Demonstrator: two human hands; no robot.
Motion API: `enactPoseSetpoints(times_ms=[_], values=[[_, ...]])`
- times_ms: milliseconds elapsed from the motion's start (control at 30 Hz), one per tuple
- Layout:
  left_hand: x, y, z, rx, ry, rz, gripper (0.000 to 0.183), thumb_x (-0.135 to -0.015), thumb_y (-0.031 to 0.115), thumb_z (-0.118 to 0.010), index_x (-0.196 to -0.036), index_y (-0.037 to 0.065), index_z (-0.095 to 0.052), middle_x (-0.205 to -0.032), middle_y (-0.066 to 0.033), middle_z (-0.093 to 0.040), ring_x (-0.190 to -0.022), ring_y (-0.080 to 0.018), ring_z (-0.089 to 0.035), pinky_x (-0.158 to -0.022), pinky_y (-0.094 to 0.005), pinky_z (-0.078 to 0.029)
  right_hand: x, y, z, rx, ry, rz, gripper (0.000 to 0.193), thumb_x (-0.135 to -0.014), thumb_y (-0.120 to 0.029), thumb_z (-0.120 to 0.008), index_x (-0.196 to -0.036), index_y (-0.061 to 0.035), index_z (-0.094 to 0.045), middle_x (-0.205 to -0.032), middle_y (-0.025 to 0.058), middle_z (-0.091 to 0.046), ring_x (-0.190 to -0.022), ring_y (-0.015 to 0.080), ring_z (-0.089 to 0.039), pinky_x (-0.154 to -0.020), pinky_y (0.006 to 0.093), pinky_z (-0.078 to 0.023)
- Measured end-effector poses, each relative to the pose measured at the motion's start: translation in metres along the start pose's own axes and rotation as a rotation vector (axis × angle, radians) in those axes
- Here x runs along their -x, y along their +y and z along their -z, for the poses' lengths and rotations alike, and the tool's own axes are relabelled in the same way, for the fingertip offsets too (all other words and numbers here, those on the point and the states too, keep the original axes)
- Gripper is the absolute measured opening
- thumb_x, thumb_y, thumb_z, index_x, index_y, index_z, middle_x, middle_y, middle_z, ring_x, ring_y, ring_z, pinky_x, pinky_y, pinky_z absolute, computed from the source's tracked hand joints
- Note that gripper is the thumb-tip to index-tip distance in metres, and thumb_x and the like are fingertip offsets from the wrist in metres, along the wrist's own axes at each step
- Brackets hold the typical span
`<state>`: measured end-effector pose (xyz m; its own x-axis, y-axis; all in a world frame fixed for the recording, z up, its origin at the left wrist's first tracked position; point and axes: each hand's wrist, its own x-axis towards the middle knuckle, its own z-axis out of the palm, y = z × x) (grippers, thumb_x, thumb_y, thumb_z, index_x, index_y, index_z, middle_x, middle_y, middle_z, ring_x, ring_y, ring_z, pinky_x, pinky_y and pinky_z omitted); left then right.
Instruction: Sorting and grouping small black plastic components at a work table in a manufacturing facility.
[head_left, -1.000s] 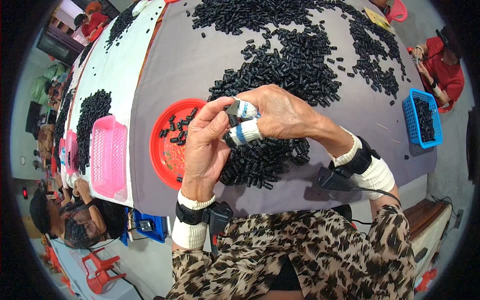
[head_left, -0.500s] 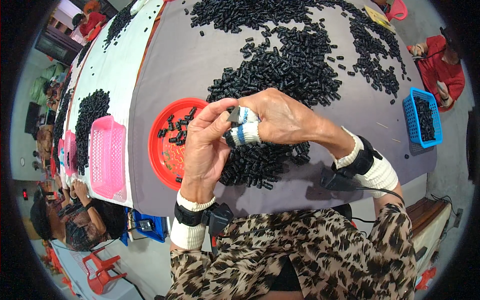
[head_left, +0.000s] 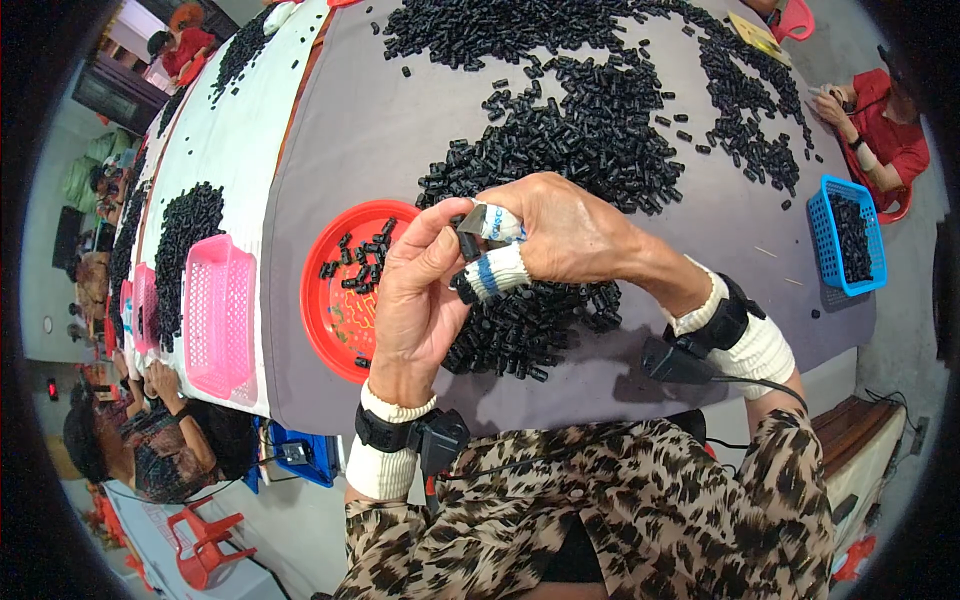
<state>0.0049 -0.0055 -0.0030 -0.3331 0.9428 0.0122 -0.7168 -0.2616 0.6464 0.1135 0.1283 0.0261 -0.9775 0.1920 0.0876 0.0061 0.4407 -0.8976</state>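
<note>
My left hand (head_left: 412, 290) pinches a small black cylindrical part (head_left: 467, 244) between thumb and fingers. Against it, my right hand (head_left: 570, 232) grips a small grey metal blade (head_left: 477, 220), whose pointed end meets the part or lies just over it. White wrappings with blue marks (head_left: 497, 272) cover fingers of the right hand. Both hands hover over the near side of a large pile of similar black parts (head_left: 560, 140). Just left of my left hand, a round red tray (head_left: 318, 300) holds several loose black parts.
A blue basket (head_left: 880, 270) with black parts stands at the right. On the white-covered table to the left are a pink basket (head_left: 220, 320) and another black pile (head_left: 190, 225). Co-workers sit around: one in red (head_left: 890, 140) at right, another (head_left: 150, 440) at lower left.
The blade has tilted and more of the black part shows below it. My left hand has shifted slightly right. The co-worker at right has moved their hands.
</note>
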Motion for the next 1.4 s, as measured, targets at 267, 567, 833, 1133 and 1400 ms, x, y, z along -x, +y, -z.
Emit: enactPoseSetpoints(times_ms=[267,567,833,1133,1400], values=[[-0.001,0.0,0.004,0.013,-0.008,0.005,0.028,-0.085,0.01,-0.057,-0.111,-0.001,-0.054,-0.102,-0.0107,-0.061,-0.093,-0.0191,-0.059,-0.083,-0.0325,-0.048,-0.003,0.003,-0.001,0.077,0.008,0.018,0.033,-0.068,-0.029,-0.074,-0.076,-0.0013,-0.057,-0.063,0.003,-0.055,-0.057,0.012,-0.049,-0.054,0.0304,-0.04],[-0.002,0.0,0.011,0.129,-0.04,0.046,0.031,-0.084,0.006,-0.056,-0.113,-0.002,-0.051,-0.104,-0.0127,-0.06,-0.097,-0.0233,-0.058,-0.091,-0.0387,-0.045,-0.003,0.007,-0.003,0.034,-0.001,-0.007,0.034,-0.07,-0.031,-0.073,-0.074,-0.0021,-0.056,-0.06,0.0027,-0.053,-0.056,0.0119,-0.048,-0.052,0.03,-0.039],[-0.001,0.001,0.006,0.045,-0.024,0.007,0.028,-0.085,0.006,-0.054,-0.111,-0.003,-0.05,-0.102,-0.0132,-0.06,-0.096,-0.0226,-0.059,-0.088,-0.0369,-0.047,-0.002,0.004,0.001,0.027,0.024,0.05,0.032,-0.07,-0.028,-0.07,-0.08,-0.0004,-0.058,-0.067,0.0058,-0.059,-0.061,0.0148,-0.053,-0.057,0.0307,-0.043],[0.001,0.003,0.0,-0.068,0.028,-0.009,0.023,-0.085,0.007,-0.056,-0.107,-0.001,-0.054,-0.097,-0.0091,-0.061,-0.089,-0.0162,-0.06,-0.08,-0.0299,-0.049,-0.002,0.004,0.001,0.094,-0.012,-0.007,0.03,-0.068,-0.025,-0.071,-0.082,-0.0008,-0.059,-0.068,0.0069,-0.06,-0.061,0.0155,-0.056,-0.057,0.0315,-0.044],[0.001,0.002,0.009,-0.165,0.06,-0.036,0.024,-0.086,0.009,-0.054,-0.107,-0.002,-0.052,-0.095,-0.0103,-0.061,-0.087,-0.018,-0.061,-0.076,-0.0299,-0.053,-0.002,0.003,-0.001,0.019,-0.031,0.043,0.026,-0.072,-0.023,-0.067,-0.079,0.0001,-0.058,-0.066,0.0067,-0.06,-0.058,0.0136,-0.052,-0.055,0.0324,-0.042]])
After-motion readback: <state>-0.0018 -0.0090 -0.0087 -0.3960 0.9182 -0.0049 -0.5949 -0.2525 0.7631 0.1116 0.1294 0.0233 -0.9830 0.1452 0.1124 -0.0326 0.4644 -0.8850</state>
